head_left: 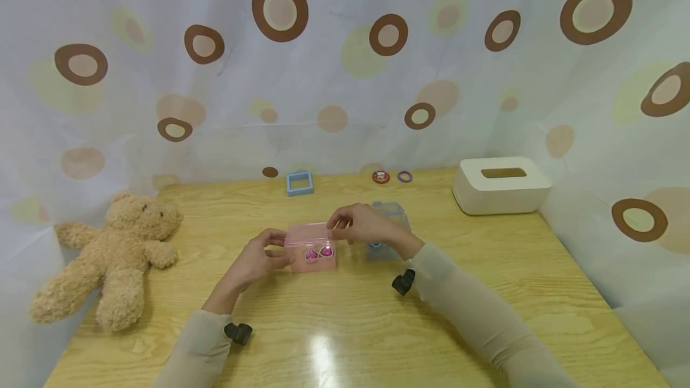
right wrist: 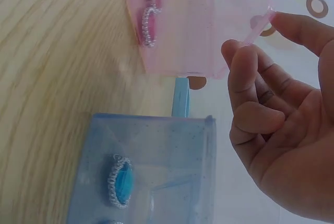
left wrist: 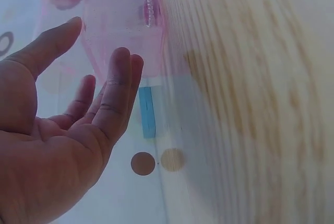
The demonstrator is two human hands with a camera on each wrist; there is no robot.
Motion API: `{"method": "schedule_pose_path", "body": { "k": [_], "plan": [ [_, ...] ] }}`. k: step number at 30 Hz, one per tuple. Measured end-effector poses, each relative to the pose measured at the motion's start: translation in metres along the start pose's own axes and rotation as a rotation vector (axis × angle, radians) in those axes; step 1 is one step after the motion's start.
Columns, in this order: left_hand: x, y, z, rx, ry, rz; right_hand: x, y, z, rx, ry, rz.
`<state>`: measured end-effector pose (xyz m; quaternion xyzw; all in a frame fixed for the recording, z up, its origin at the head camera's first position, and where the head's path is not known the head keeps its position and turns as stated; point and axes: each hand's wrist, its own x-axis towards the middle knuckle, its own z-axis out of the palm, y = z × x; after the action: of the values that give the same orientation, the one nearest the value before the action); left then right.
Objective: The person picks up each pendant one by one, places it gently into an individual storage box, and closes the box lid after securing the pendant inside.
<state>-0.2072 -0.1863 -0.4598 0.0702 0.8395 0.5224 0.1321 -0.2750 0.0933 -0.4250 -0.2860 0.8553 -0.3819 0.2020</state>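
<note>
A clear pink plastic box (head_left: 315, 266) stands on the table, its hinged lid (head_left: 308, 232) raised. Two magenta heart-shaped gems with silvery edges (head_left: 326, 251) show inside it. My right hand (head_left: 360, 223) pinches the right edge of the lid between thumb and fingertips, as the right wrist view shows. At the box's left side is my left hand (head_left: 259, 261), fingers loosely spread and thumb apart from them. Partly behind my right forearm, a clear blue box (right wrist: 172, 135) contains a turquoise gem with a silvery edge (right wrist: 124, 183).
Behind the boxes lie a light blue square frame (head_left: 299, 184), a red patterned disc (head_left: 380, 176) and a purple ring (head_left: 405, 176). A teddy bear (head_left: 121, 250) sits at the left. A white tissue box (head_left: 501, 187) stands at the back right, near the curtain.
</note>
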Motion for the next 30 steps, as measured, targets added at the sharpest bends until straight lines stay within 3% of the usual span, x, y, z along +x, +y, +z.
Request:
{"method": "schedule_pose_path", "body": {
  "k": [11, 30],
  "plan": [
    [-0.0021, 0.0006, -0.004, -0.051, -0.079, 0.021, 0.0018, 0.0038, 0.0076, -0.225, -0.003, -0.084],
    [-0.0002, -0.0001, -0.0015, -0.055, -0.058, 0.03, 0.0, 0.0018, 0.0076, -0.232, -0.017, -0.091]
  ]
}}
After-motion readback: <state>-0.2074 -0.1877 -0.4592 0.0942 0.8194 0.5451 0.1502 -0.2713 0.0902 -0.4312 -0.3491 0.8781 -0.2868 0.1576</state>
